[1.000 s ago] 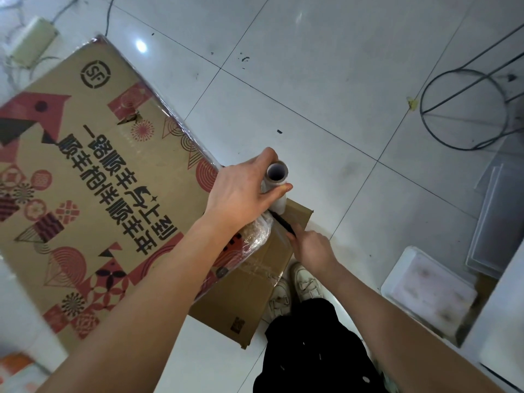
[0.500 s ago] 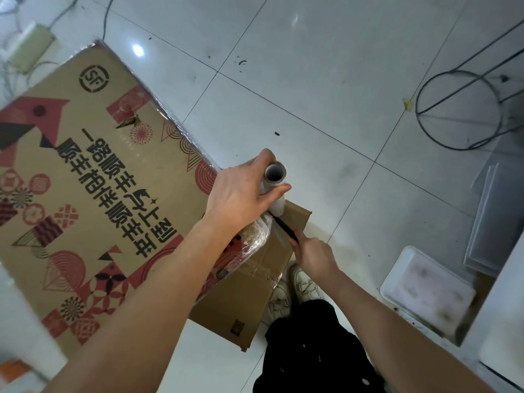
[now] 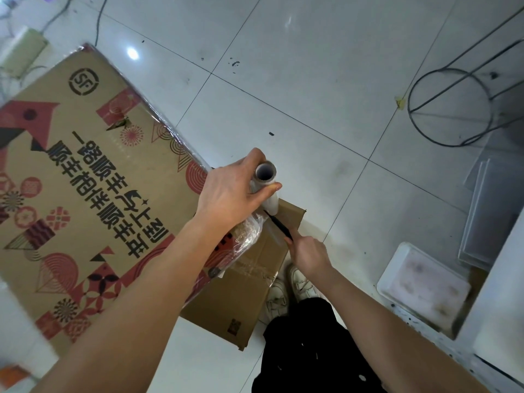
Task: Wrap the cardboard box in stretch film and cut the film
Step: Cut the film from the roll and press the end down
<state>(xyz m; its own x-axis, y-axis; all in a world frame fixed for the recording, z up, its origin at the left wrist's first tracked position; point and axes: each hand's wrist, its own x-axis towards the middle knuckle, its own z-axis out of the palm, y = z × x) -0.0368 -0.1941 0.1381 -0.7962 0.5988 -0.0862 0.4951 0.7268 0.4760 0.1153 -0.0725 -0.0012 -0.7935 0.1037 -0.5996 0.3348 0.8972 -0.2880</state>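
Observation:
A large printed cardboard box [image 3: 93, 177] stands on the tiled floor, its near corner covered in shiny stretch film [image 3: 246, 236]. My left hand [image 3: 232, 191] grips the top of the upright film roll [image 3: 266, 188] at that corner, thumb across the tube. Film stretches from the roll down to the box. My right hand [image 3: 309, 256] holds a thin black cutter [image 3: 279, 226], whose tip touches the film just below the roll.
A smaller plain cardboard box [image 3: 249, 287] lies under the big one by my white shoes [image 3: 289, 290]. A white foam tray [image 3: 425, 285] and clear panels [image 3: 487, 211] sit at the right. A wire stand [image 3: 450, 106] is far right; cables and a power strip [image 3: 22, 49] far left.
My right hand has shifted slightly down and right with the cutter along the film. My left hand and the roll stay in place.

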